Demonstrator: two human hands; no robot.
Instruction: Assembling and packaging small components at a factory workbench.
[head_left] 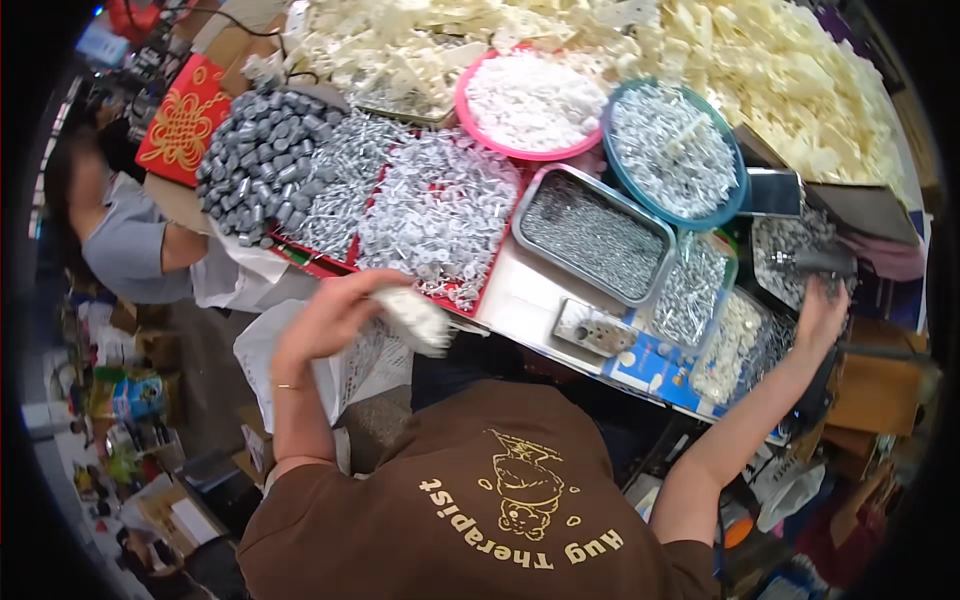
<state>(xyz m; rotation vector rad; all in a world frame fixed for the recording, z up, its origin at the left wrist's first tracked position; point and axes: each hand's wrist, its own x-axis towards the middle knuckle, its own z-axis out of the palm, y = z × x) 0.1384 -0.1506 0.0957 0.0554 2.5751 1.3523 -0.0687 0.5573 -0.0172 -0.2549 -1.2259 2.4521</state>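
Note:
My left hand (345,312) is at the table's near edge, closed on a white plastic piece (415,320), blurred and block-shaped. It hangs just in front of the red tray's heap of white clips with nails (435,210). Far to the right, my right hand (824,318) has its fingers curled around the lower side of a dark grey tool (815,262). The tool lies level over a box of small grey-white parts (785,240); its exact kind is unclear. A small white block with metal pieces (595,328) rests on the table between my hands.
Grey cylinders (265,160) and loose nails (345,175) heap at the left. A pink basin (462,100), a teal basin (742,165) and a metal tin of small screws (530,240) stand mid-table. Cream plastic parts (780,70) pile behind. Another person (130,240) sits at the left.

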